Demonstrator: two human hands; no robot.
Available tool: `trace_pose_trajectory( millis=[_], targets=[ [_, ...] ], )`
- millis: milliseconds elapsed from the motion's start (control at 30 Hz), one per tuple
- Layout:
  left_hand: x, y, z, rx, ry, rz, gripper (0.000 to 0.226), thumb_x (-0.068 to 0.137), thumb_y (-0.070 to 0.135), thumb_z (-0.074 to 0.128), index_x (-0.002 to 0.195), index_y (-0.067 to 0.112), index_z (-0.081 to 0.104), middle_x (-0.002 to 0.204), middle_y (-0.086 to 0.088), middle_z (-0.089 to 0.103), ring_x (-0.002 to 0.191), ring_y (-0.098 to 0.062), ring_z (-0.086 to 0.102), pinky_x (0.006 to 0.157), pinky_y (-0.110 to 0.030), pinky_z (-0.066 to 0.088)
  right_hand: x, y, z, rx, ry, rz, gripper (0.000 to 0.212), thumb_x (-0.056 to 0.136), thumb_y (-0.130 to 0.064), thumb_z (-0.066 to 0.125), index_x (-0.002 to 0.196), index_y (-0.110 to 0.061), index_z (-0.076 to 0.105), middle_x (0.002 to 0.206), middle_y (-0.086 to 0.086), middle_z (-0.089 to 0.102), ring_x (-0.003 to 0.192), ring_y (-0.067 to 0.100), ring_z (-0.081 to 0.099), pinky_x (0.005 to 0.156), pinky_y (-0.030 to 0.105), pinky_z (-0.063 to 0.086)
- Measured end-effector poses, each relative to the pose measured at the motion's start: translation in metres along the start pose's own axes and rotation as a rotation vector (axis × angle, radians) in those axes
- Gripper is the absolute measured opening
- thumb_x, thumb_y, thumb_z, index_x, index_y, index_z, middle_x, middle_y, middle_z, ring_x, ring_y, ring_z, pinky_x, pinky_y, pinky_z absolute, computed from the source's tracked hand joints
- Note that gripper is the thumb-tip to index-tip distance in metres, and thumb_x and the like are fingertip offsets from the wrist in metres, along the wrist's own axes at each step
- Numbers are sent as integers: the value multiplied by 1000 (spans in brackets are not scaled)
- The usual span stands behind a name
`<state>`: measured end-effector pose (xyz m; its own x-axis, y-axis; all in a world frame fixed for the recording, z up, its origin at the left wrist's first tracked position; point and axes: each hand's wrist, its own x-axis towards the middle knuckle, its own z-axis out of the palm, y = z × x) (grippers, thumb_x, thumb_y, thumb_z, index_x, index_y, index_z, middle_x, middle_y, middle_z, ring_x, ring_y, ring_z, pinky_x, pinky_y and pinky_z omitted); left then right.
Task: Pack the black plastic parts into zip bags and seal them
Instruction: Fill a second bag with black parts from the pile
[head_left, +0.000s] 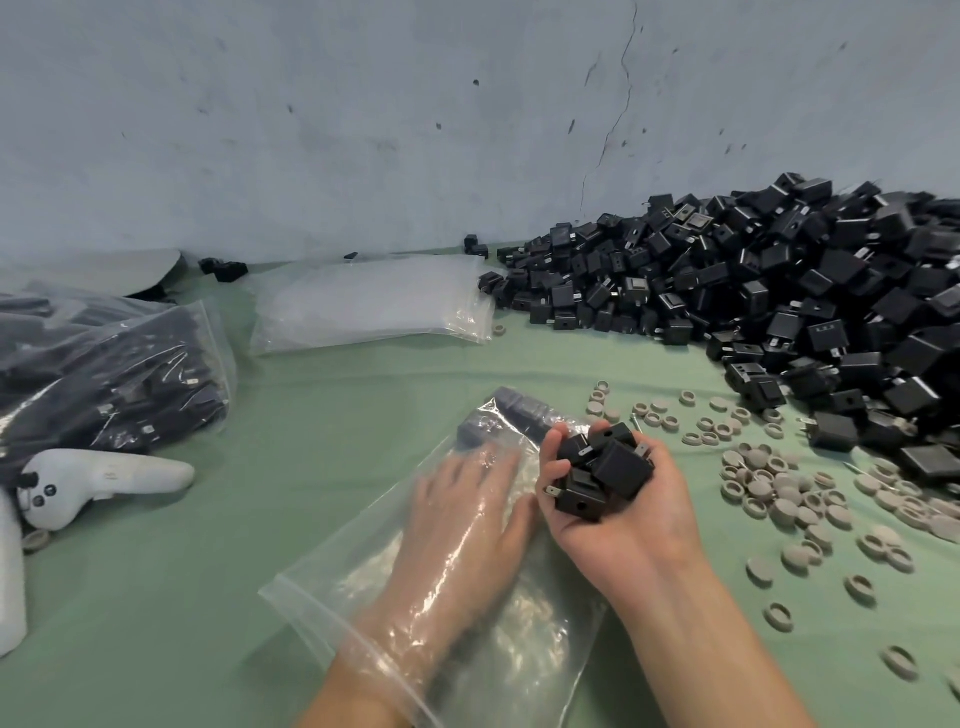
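1. Progress (judged): partway; filled clear zip bags of black parts (114, 374) lie piled at the left of the bench, apparently done, though their seals cannot be read from here; a large heap of loose black cube-shaped plastic parts with metal prongs (779, 291) remains at right against the wall; most of the work looks left to do.
2. Bag in hand: clear plastic zip bag (332, 582) lies on the green-covered bench (322, 415), mouth toward the person, unsealed; a few black parts at its far closed end (511, 410); filling barely begun.
3. Left hand (467, 499): inside the bag past the wrist; fingers straight and spread, palm down, keeping the bag open.
4. Right hand (639, 525): palm up, just beside the bag and outside it; fingers curled round a handful of black parts (608, 467), not yet in the bag.
5. Spare stock: stack of empty clear zip bags (374, 301) at the back, just beside the heap.
6. Other: small grey round caps (779, 488) scattered near the heap; white handheld controller (104, 478) at left; neither is in any bag.
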<state>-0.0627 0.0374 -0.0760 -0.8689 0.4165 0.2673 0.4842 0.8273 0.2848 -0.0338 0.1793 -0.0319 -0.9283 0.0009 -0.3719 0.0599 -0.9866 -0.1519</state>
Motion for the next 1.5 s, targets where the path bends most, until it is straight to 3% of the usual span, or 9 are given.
trace_pose_trajectory(
  millis=[167,300,633,933,1033,1133,1267,1367,1500],
  targets=[
    [-4,-4,1,-138,119,-48,22,100,36,42,110,31,61,114,7,50,111,-12,44,99,-32,36,2,0,0,-4,-2,5,20,87,-27,52,78,-15,65,92,12,68,74,28,67,52,26,50],
    [-5,-5,5,-78,107,-62,31,101,42,36,122,34,57,136,7,48,130,-9,34,112,-31,27,2,0,-1,2,2,1,21,86,-28,52,78,-14,66,92,12,69,75,29,68,52,26,50],
    [1,-3,-3,-62,14,-106,61,100,56,21,155,30,21,159,11,27,138,-7,22,116,-29,13,0,-2,-2,-13,-20,-23,23,91,-30,50,82,-14,64,95,14,69,77,29,68,59,29,56],
    [-23,-8,-22,-420,23,-65,50,104,17,43,152,18,31,154,12,26,147,-13,25,118,-14,13,-17,3,-6,38,-93,-29,34,98,-35,44,83,-14,67,112,18,70,101,38,71,92,52,56],
    [-53,-11,-42,-499,25,-126,46,98,0,52,123,38,57,133,15,53,130,-15,51,113,-30,35,-22,8,-7,27,-89,-40,40,100,-43,41,85,-16,66,117,17,69,105,37,70,101,54,47],
    [-85,-20,-75,-365,-19,-173,40,86,12,52,79,49,65,82,18,68,78,-3,62,76,-31,49,-30,11,-6,18,-99,-37,39,99,-42,41,83,-16,65,116,16,69,109,36,69,106,54,43],
    [-109,-15,-119,-393,495,-237,26,65,13,41,67,30,61,53,9,55,44,-2,43,45,-15,31,-42,17,-9,20,-105,-31,42,100,-43,42,80,-15,67,116,16,70,107,36,70,106,54,43],
    [-114,5,-127,-500,603,-230,27,69,10,40,69,28,61,49,4,50,37,-4,34,38,-16,24,-51,25,-10,-20,-117,-37,39,98,-39,47,77,-14,69,114,16,71,108,37,70,107,54,42],
    [-109,40,-108,-429,328,-91,14,87,38,46,95,42,57,81,19,58,55,0,50,54,-18,41,-67,40,-13,-62,-149,-19,21,87,-35,55,83,-18,66,111,14,71,114,36,67,107,52,42]
  ],
)
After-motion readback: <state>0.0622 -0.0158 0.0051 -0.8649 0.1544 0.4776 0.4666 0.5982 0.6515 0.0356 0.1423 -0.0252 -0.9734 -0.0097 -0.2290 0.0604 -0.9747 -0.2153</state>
